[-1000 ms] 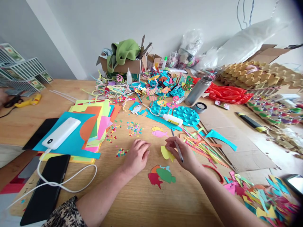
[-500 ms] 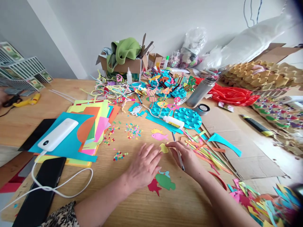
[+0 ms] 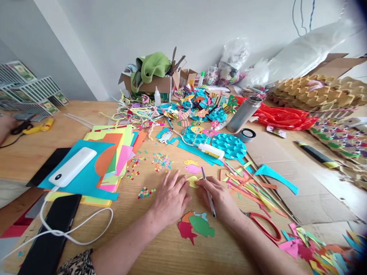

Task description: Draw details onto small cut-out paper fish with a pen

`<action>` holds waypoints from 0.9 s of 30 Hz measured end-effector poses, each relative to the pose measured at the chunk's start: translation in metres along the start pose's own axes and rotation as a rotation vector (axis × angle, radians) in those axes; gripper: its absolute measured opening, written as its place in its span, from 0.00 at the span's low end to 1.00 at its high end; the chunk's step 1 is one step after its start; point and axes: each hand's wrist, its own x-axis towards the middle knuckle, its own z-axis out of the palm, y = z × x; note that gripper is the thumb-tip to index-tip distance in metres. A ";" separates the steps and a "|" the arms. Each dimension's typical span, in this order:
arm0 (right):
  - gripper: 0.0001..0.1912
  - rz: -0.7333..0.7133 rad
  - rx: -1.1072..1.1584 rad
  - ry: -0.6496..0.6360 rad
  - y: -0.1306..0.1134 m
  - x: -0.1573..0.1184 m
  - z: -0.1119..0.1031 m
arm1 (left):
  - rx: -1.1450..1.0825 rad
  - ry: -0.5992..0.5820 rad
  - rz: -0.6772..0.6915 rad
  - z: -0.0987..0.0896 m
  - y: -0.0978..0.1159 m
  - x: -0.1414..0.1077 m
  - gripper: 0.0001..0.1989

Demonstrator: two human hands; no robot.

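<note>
My left hand lies palm down on the wooden table, fingers spread, its fingertips beside a pale yellow paper piece. My right hand is closed around a pen, with its fingers at the right edge of that yellow piece. Just beyond lie a pink paper fish and a yellow one. Nearer me, between my forearms, are a green paper fish, a red paper shape and parts of orange and light blue ones.
Red-handled scissors lie beside my right forearm. Paper strips, a glue bottle and a steel flask stand or lie beyond. At left are coloured sheets, a white power bank and a phone. Another person's hand is far left.
My left hand has shifted slightly left. The pen in my right hand stands at a changed angle, and its hand has moved slightly left and down. More of the scissors and orange shape shows.
</note>
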 end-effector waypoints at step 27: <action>0.24 0.493 0.976 0.260 -0.004 0.041 0.000 | 0.017 0.026 -0.069 0.002 0.018 0.007 0.18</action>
